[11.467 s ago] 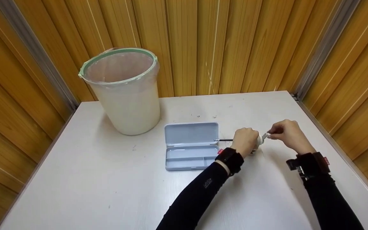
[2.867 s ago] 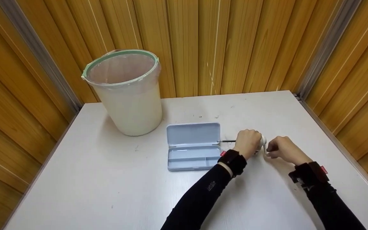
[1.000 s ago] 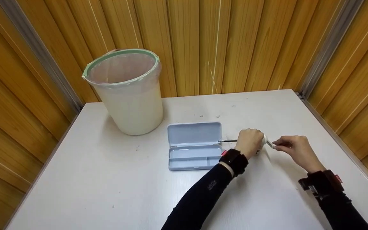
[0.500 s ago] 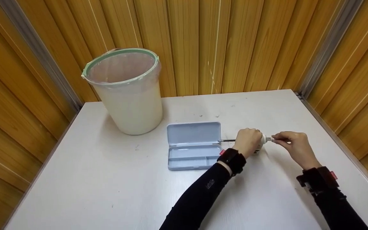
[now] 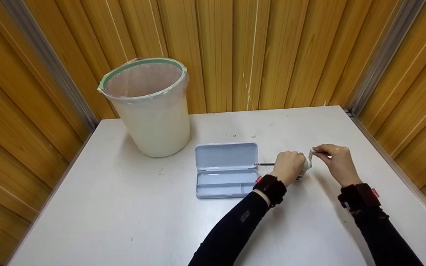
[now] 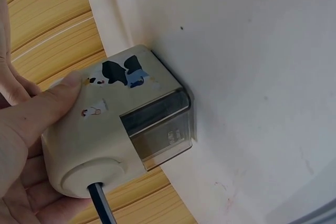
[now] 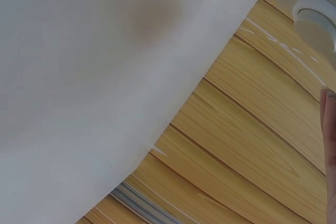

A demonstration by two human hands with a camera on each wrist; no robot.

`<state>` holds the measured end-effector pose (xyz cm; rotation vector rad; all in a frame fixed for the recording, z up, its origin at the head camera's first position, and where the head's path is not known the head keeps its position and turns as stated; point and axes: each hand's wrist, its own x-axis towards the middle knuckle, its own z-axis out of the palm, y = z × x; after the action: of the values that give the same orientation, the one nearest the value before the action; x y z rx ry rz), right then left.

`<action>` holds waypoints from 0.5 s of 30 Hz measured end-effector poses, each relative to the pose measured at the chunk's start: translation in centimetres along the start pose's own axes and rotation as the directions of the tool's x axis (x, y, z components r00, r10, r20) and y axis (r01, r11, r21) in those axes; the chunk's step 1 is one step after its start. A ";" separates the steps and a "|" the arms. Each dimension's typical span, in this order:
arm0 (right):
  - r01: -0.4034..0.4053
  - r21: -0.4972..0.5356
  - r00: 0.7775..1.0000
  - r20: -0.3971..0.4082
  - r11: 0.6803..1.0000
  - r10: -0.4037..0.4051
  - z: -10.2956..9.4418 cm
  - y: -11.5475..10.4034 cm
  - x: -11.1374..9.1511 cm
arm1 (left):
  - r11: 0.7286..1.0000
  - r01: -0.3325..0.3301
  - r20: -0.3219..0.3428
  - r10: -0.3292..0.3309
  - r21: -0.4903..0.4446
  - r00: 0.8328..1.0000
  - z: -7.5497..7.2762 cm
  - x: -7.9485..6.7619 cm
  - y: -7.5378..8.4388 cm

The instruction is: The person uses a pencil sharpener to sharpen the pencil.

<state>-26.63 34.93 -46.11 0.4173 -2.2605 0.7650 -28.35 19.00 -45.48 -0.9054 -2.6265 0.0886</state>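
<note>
A white crank pencil sharpener (image 6: 100, 140) with cow-patterned stickers and a clear shavings drawer (image 6: 163, 137) stands on the table. My left hand (image 5: 288, 166) grips its body, with the thumb laid along the stickered side in the left wrist view. A dark pencil (image 6: 101, 203) sticks out of the round front of the sharpener, and in the head view it points left toward the pencil case. On the other end, my right hand (image 5: 337, 162) pinches the knob of the crank (image 5: 311, 154), which stands upward. Only a fingertip of that hand shows in the right wrist view.
Left of the sharpener lies a light blue pencil case (image 5: 218, 177) with its lid raised and its divided tray bare. A white bin (image 5: 154, 125) with a green rim and plastic liner stands at the back left. Wood-patterned panels (image 5: 216, 55) wall the table on three sides.
The crank has swung from pointing down and right to pointing up, with my right hand moving along with it. My left hand, the sharpener and the pencil hold their place.
</note>
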 end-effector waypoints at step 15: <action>0.000 -0.032 0.999 0.033 0.999 0.001 0.9 0.6 0.7 | 1.000 -0.001 0.011 0.001 -0.026 1.000 0.0 0.0 -0.3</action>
<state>-27.89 34.77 -46.40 0.4175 -2.3002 0.7263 -28.48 18.78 -45.49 -0.9177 -2.6432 0.0594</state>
